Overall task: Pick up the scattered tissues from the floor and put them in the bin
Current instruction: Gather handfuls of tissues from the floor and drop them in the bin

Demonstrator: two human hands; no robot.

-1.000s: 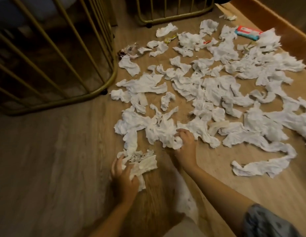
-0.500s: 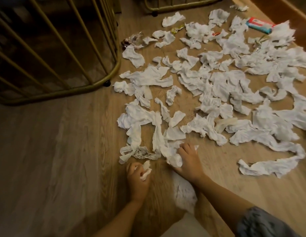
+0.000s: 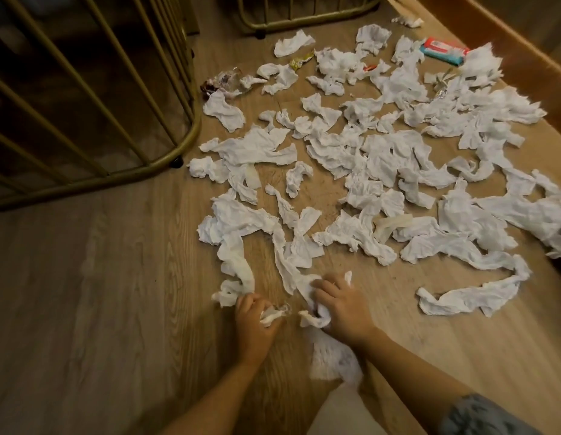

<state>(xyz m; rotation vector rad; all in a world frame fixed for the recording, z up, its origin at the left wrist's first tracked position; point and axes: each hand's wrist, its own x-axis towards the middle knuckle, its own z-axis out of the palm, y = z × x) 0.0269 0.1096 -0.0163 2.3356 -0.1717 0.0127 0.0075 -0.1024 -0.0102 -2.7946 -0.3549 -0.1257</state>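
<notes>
1. The left hand [image 3: 255, 324] has its fingers curled tight round a small tissue wad [image 3: 270, 316], likely bunching it to keep it compact while gathering more.
2. The right hand [image 3: 342, 306] clamps its fingers on a crumpled tissue strip [image 3: 304, 288], whose tail runs away beyond the fingertips.
3. The scattered tissues [image 3: 382, 158] spread far ahead of both hands (no bin in view).
4. Bare wood floor [image 3: 100, 293] lies open left of the left fingers; a gold metal railing [image 3: 166, 158] borders it farther out.
</notes>
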